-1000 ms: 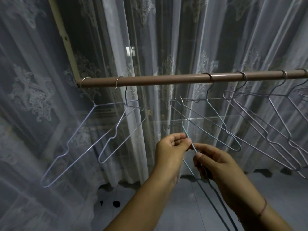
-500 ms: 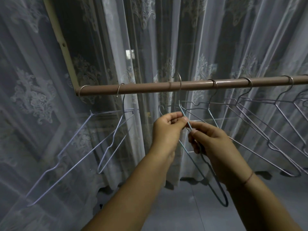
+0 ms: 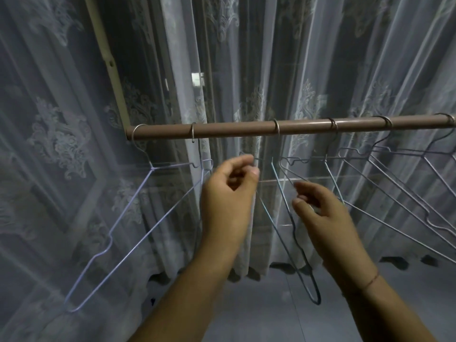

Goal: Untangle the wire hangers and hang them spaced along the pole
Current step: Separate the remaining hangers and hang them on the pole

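Note:
A brown pole runs across the view at chest height. A blue-grey wire hanger hangs from it by its hook near the middle, its long loop pointing down between my hands. My left hand is loosely curled just left of it, index fingertip at the hanger's left shoulder, thumb apart from the wire. To the hanger's right, my right hand has its fingers spread and grips nothing. Two pale lilac hangers hang at the pole's left end. Several grey hangers overlap on the right.
Sheer patterned curtains hang close behind the pole and on the left. A pale window-frame bar rises behind the pole's left end. Grey tiled floor lies below.
The blue-grey hanger went up from my hands and its hook now sits on the pole between the lilac pair and the grey group. Both hands have loosened and drawn apart from it.

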Available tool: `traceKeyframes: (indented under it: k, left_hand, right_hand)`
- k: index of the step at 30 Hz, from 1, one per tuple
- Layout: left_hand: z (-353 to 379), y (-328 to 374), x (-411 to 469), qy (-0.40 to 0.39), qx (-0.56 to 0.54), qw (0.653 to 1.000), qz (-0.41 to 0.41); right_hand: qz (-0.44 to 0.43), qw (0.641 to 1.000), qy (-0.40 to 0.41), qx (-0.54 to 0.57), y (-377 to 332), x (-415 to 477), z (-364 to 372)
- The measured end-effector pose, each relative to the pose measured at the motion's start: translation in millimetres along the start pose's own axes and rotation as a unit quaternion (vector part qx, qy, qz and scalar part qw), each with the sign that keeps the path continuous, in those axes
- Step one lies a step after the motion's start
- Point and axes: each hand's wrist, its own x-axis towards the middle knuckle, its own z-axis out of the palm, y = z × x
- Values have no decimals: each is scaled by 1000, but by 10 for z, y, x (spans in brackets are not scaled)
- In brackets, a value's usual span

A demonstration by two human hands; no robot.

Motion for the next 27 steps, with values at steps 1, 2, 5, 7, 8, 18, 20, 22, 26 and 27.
traceKeyframes:
  k: [1, 2, 5, 7, 8, 18, 20, 22, 26, 27]
  left_hand:
    - [-94, 66, -1, 35, -3, 999, 35]
    - [-190, 102, 25, 71, -6, 996, 55]
    - [-450, -16, 229, 151, -14, 988, 19]
    - [-548, -200, 381, 136, -19, 988, -76]
    - [-568, -291, 434, 112, -25, 985, -131]
    - [-548, -661, 690, 46, -100, 956, -273]
    - [-496, -638, 770, 51, -111, 955, -272]
    - [-443, -590, 885, 46, -120, 957, -261]
    - [-351, -534, 1119, 22, -92, 964, -248]
    - [-341, -553, 1149, 21, -89, 965, -248]
  right_hand:
    - [-35, 999, 17, -5, -57, -23, 19]
    - [-68, 997, 24, 1, -123, -51, 58]
    - [-99, 994, -37, 16, -279, -107, 332]
    - [-67, 992, -110, -3, -265, -90, 616]
    - [-43, 989, -141, -7, -229, -68, 755]
    - [81, 976, -180, 89, -39, 104, 1267]
    - [88, 973, -175, 123, -107, 176, 1253]
    - [83, 973, -164, 139, -182, 278, 1241]
    - [68, 977, -147, 142, -259, 468, 1240]
    - [69, 977, -144, 141, -245, 488, 1236]
